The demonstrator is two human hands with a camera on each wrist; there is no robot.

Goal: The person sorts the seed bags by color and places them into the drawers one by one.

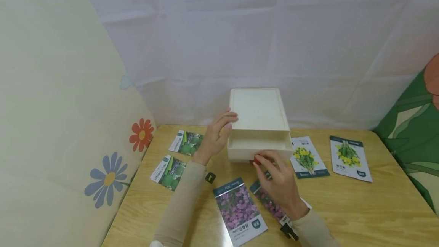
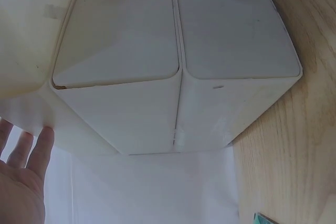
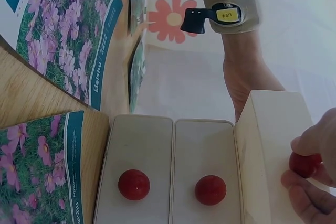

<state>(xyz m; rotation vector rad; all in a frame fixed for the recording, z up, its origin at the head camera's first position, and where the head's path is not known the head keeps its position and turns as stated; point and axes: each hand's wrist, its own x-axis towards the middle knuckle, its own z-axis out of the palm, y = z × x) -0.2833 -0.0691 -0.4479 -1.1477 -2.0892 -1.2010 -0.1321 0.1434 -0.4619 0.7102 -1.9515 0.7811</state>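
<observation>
A white cabinet [image 1: 258, 106] of three stacked drawers stands at the back of the table. Its top drawer [image 1: 236, 153] is pulled out, and the part of its inside that shows is bare. My right hand [image 1: 279, 180] pinches that drawer's round red knob [image 3: 304, 165] between thumb and fingers. Against the cabinet's left side near the top, my left hand [image 1: 217, 134] rests with fingers extended. Below, the middle drawer [image 3: 202, 140] and the bottom drawer [image 3: 140, 140] are closed, each with a red knob.
Two seed packets with purple flowers lie in front, one [image 1: 240, 210] whole in view, the other [image 1: 267, 201] partly under my right hand. Two green-pictured packets [image 1: 168, 172] lie left. On the right are two yellow-flower packets [image 1: 350, 158]. A white cloth [image 1: 219, 48] hangs behind.
</observation>
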